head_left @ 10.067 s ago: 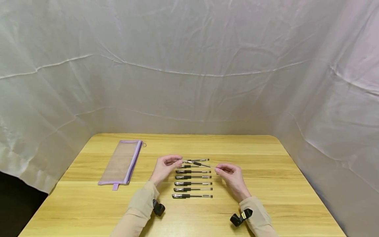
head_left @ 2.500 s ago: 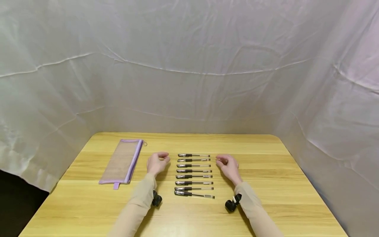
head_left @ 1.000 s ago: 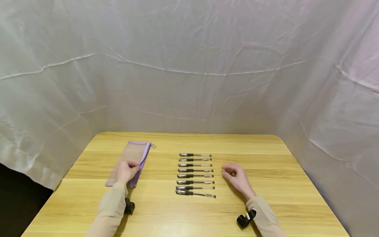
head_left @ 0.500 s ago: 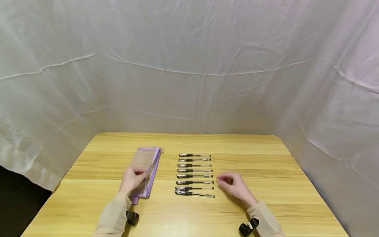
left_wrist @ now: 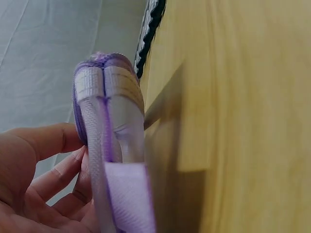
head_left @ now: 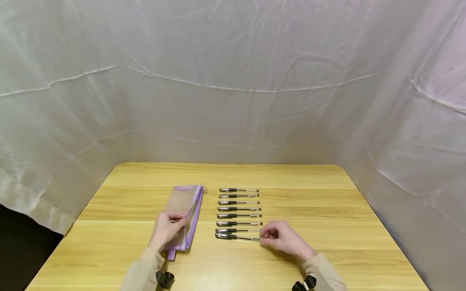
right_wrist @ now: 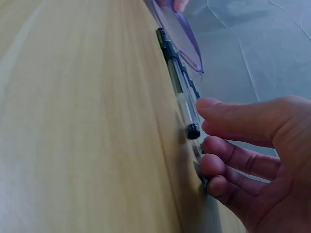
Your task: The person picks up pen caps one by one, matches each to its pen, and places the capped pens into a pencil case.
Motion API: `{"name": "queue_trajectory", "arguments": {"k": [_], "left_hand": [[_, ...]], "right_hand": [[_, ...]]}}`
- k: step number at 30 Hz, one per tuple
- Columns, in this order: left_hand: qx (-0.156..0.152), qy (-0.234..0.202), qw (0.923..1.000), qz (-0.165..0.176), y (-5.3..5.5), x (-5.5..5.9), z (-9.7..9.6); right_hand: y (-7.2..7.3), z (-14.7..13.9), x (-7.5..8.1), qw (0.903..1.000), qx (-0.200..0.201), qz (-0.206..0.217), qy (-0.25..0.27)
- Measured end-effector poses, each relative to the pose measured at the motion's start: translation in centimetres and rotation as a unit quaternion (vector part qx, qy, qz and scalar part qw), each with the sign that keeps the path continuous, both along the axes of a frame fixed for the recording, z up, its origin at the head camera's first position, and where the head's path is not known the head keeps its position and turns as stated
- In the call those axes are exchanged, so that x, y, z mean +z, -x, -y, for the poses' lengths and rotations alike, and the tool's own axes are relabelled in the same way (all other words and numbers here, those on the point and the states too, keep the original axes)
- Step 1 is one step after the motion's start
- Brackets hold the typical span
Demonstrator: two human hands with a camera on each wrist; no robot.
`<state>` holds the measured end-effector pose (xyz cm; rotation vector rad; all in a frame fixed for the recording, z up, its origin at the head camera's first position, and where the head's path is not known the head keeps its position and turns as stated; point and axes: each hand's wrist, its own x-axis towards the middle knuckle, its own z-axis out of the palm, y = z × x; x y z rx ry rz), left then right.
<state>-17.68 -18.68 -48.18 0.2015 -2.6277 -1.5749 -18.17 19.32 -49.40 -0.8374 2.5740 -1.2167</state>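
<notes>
In the head view, my left hand (head_left: 168, 228) pinches the upper edge of a purple-trimmed mesh pencil pouch (head_left: 180, 198), whose long zipper side gapes a little. The left wrist view shows the pouch (left_wrist: 90, 114) end-on, with its purple tab (left_wrist: 129, 194) hanging toward the camera. My right hand (head_left: 284, 238) is at the clear end of the nearest gel pen (head_left: 233, 237). In the right wrist view, thumb and fingers stand apart right beside that pen (right_wrist: 184, 107), its black end plug showing in front of the fingertips.
Several more black gel pens (head_left: 238, 209) lie in parallel rows behind the nearest one, caps to the left. The wooden table (head_left: 320, 202) is walled by grey fabric (head_left: 233, 121) at the back and sides. A metal ring (head_left: 205, 190) sits at the pouch's far corner.
My left hand has reached the pouch, lifted its edge and drawn it right, toward the pens. Earlier both hands laid out pens; now my right hand has come to the nearest pen's end.
</notes>
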Motion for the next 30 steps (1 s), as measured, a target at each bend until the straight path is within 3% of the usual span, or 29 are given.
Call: {"name": "queue_trajectory", "arguments": {"k": [6, 13, 30], "left_hand": [[-0.014, -0.015, 0.9992, -0.036, -0.2, -0.5, -0.2], [-0.004, -0.025, 0.9997, 0.005, -0.3, -0.1, -0.6], [-0.009, -0.011, 0.9999, 0.005, -0.4, -0.2, -0.7]], "right_hand": [[0.0, 0.7, -0.2, 0.999, -0.004, -0.038, -0.023], [0.3, 1.4, -0.3, 0.997, -0.013, -0.063, -0.044], [0.0, 2.3, -0.5, 0.9968, -0.015, -0.054, -0.056]]}}
